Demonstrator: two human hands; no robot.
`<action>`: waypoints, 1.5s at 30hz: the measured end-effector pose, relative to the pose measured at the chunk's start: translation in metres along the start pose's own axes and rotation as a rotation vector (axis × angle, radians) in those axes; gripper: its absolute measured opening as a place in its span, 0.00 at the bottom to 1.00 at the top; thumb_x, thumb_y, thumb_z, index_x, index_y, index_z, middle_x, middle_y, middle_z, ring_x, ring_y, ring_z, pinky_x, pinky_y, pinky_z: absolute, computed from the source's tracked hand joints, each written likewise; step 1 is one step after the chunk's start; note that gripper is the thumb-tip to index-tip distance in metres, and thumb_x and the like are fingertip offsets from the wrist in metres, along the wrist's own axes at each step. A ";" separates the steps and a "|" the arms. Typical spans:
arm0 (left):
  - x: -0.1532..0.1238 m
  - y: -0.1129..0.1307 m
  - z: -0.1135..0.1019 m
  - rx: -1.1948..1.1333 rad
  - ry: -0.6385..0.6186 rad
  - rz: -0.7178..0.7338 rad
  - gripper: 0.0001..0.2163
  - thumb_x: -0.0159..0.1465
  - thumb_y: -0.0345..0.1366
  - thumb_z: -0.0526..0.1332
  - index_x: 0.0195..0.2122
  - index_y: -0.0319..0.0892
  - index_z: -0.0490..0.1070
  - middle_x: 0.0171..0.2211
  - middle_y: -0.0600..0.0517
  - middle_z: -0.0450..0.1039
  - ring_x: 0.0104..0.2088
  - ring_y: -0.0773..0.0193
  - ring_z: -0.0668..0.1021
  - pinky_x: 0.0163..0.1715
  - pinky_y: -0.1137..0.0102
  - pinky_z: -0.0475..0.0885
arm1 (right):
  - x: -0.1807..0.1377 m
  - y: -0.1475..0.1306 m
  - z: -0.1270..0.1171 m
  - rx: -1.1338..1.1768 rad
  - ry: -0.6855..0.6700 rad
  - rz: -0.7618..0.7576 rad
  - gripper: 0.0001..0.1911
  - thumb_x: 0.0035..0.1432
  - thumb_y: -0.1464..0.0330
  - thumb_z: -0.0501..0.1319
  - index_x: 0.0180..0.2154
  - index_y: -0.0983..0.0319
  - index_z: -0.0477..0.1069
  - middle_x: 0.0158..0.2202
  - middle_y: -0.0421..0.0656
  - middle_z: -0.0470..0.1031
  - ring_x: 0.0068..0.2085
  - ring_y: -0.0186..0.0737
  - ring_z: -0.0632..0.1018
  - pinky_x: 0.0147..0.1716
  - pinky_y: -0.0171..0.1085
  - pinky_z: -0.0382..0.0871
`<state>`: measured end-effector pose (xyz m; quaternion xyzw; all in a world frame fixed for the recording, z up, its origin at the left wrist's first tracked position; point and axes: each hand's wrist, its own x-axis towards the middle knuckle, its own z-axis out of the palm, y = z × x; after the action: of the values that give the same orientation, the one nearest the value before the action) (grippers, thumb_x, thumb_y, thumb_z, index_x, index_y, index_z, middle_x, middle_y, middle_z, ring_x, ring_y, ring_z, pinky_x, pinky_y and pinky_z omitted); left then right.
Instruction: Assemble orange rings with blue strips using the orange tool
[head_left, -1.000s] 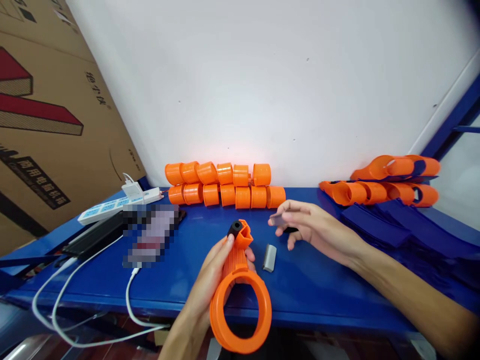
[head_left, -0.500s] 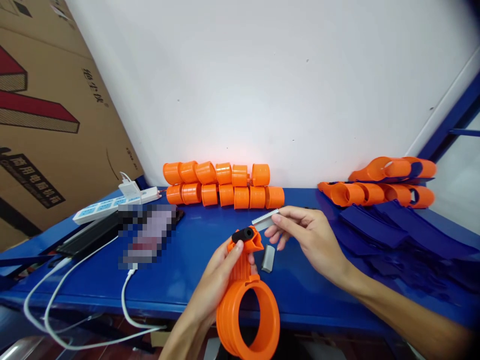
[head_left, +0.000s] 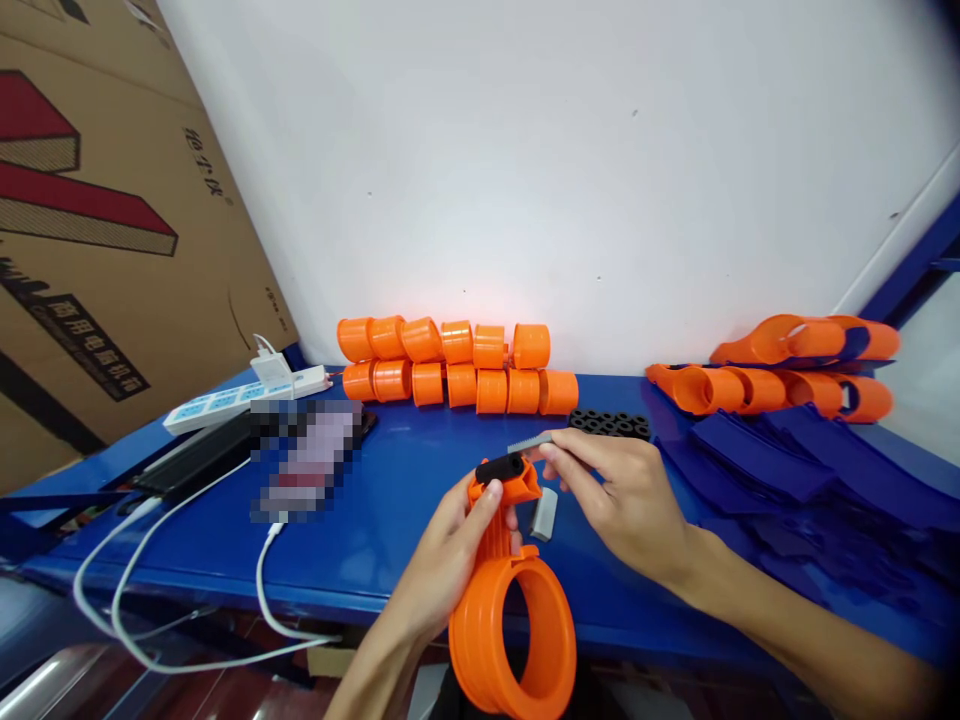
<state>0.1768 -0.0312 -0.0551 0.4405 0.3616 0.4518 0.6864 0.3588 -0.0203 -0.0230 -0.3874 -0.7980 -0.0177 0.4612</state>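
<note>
Pinching a grey toothed strip (head_left: 529,443), the right hand (head_left: 626,495) has its grip nearly closed; the left hand (head_left: 454,540) wraps its grip round the stem of an orange ringed part (head_left: 484,620) at six o'clock, thumb against its black tube (head_left: 496,469). Best practice, I judge: brace the stem and keep the strip straight, pinched near its end. Whether strip meets tube, I cannot tell. A grey block (head_left: 544,515) lies on the surface (head_left: 420,450), six o'clock from the strip. Towards nine o'clock, a carton's (head_left: 214,240) black label (head_left: 97,345) seems to read 商用电脑; its remaining characters are unclear.
</note>
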 end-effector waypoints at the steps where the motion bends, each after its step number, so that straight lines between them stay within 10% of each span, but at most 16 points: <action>1: 0.000 0.000 0.000 -0.007 0.000 0.000 0.19 0.63 0.46 0.62 0.50 0.41 0.70 0.28 0.54 0.72 0.27 0.66 0.74 0.29 0.71 0.69 | -0.001 0.000 0.002 -0.080 -0.011 -0.037 0.14 0.69 0.71 0.52 0.42 0.66 0.76 0.28 0.43 0.77 0.28 0.35 0.77 0.31 0.34 0.70; 9: -0.002 0.001 0.002 0.029 0.124 0.040 0.15 0.60 0.44 0.66 0.46 0.45 0.76 0.36 0.52 0.78 0.35 0.63 0.78 0.37 0.72 0.72 | -0.005 -0.005 0.005 -0.213 -0.420 -0.026 0.32 0.69 0.55 0.49 0.66 0.67 0.54 0.58 0.57 0.69 0.56 0.54 0.71 0.51 0.51 0.71; 17: 0.007 0.007 -0.004 0.048 0.334 -0.041 0.14 0.50 0.41 0.74 0.37 0.47 0.79 0.36 0.54 0.81 0.38 0.59 0.80 0.36 0.73 0.75 | 0.007 -0.014 -0.017 -0.173 -0.537 0.016 0.40 0.68 0.52 0.49 0.68 0.73 0.46 0.57 0.60 0.70 0.52 0.55 0.74 0.47 0.49 0.72; 23: 0.013 0.006 -0.008 -0.047 0.224 -0.092 0.17 0.53 0.45 0.71 0.40 0.41 0.77 0.30 0.49 0.80 0.30 0.57 0.80 0.31 0.65 0.78 | -0.008 0.015 -0.080 -0.551 -0.254 0.378 0.16 0.69 0.64 0.50 0.42 0.62 0.75 0.42 0.47 0.78 0.45 0.45 0.77 0.45 0.41 0.67; 30: 0.007 0.008 -0.002 -0.048 0.199 -0.030 0.18 0.56 0.45 0.68 0.43 0.39 0.74 0.32 0.47 0.80 0.29 0.55 0.81 0.30 0.65 0.78 | -0.021 0.068 -0.090 -0.809 -0.662 0.683 0.07 0.55 0.72 0.58 0.33 0.66 0.75 0.39 0.56 0.79 0.41 0.55 0.79 0.34 0.41 0.64; 39: 0.006 0.008 -0.005 -0.161 0.126 0.019 0.13 0.56 0.34 0.67 0.42 0.39 0.72 0.34 0.45 0.80 0.34 0.51 0.82 0.39 0.53 0.79 | -0.021 0.075 -0.105 -0.673 -0.495 0.810 0.09 0.56 0.66 0.55 0.28 0.62 0.71 0.31 0.46 0.77 0.34 0.44 0.77 0.28 0.36 0.60; 45: -0.002 0.011 -0.005 -0.333 0.014 -0.004 0.09 0.61 0.35 0.62 0.42 0.39 0.72 0.33 0.46 0.77 0.35 0.54 0.80 0.43 0.49 0.77 | -0.037 0.050 -0.134 0.028 -0.135 0.771 0.11 0.54 0.61 0.58 0.23 0.59 0.66 0.21 0.41 0.68 0.24 0.38 0.68 0.23 0.37 0.58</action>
<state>0.1680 -0.0291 -0.0469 0.3167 0.2873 0.5074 0.7482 0.4979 -0.0595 0.0096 -0.6528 -0.6227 0.1934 0.3855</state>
